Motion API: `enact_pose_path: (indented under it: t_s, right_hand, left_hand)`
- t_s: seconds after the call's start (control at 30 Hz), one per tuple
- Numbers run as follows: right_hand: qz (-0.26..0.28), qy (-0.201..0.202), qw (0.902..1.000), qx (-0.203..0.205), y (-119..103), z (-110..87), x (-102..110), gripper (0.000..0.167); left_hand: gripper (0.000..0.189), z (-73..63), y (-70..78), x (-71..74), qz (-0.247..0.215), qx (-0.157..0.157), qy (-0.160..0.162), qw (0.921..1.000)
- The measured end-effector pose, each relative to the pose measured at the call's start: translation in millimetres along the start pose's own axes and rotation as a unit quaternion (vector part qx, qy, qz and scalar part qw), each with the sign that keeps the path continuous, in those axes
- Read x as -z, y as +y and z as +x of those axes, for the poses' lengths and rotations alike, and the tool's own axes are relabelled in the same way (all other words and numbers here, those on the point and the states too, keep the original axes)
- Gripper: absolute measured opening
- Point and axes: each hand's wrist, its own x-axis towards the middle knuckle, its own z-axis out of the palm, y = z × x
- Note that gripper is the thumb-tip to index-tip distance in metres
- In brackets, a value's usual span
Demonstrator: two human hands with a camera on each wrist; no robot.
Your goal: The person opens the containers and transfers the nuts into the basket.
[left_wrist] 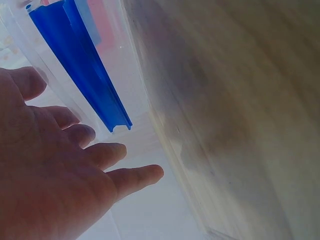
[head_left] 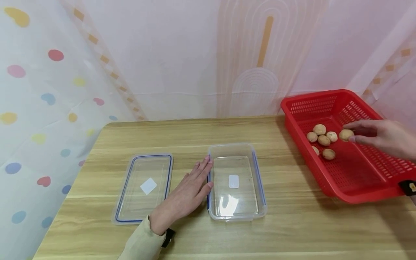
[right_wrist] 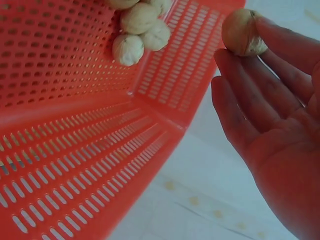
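In the head view, my right hand [head_left: 383, 136] pinches a tan walnut [head_left: 346, 135] between thumb and fingers over a red basket [head_left: 316, 178]. The right wrist view shows that held walnut [right_wrist: 242, 32] at the fingertips, apart from several walnuts [right_wrist: 139, 19] on the basket floor. My left hand [head_left: 190, 191] lies with straight fingers against the left side of a clear plastic container [head_left: 237, 217], which stands uncovered with a white label inside. In the left wrist view, a blue side clip [left_wrist: 77, 62] hangs by the left hand [left_wrist: 60, 160].
A clear lid [head_left: 138, 206] with a blue seal and a white label lies left of the container, beside my left forearm. The wood-grain table [head_left: 279, 231] ends at a patterned cloth backdrop [head_left: 182, 61] behind and to the left.
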Motion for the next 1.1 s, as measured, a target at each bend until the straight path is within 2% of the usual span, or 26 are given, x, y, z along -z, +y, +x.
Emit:
enact_pose_path:
  t_s: [0.23, 0.37, 0.5, 0.73, 0.93, 1.1]
  right_hand:
    - [-0.019, -0.095, 0.9944, -0.042, 13, 15.3, 4, 0.034]
    - [-0.035, -0.128, 0.9901, -0.045, 16, 23.2, 4, 0.033]
    - [-0.049, -0.14, 0.9884, -0.033, 18, 28.9, 0, 0.032]
    - [-0.013, -0.172, 0.9836, -0.051, 28, 35.9, -9, 0.032]
    - [0.025, -0.209, 0.9736, -0.089, 38, 35.6, -14, 0.033]
    - [0.059, -0.237, 0.9648, -0.097, 44, 34.9, -19, 0.036]
  left_hand:
    - [0.064, -0.3, 1.1, 1.1, 0.002, 0.003, -0.004, 1.0]
    - [0.064, -0.3, 1.7, 2.0, 0.005, 0.004, -0.005, 1.0]
    - [0.064, -0.4, 2.0, 2.5, 0.008, 0.004, -0.005, 0.9999]
    - [0.064, -1.4, 1.6, 2.0, 0.009, 0.005, -0.003, 0.9999]
    - [0.064, -2.2, 0.7, 2.3, 0.01, 0.004, -0.005, 0.9999]
    - [0.064, -2.9, -0.5, 3.2, 0.012, 0.005, -0.006, 0.9999]
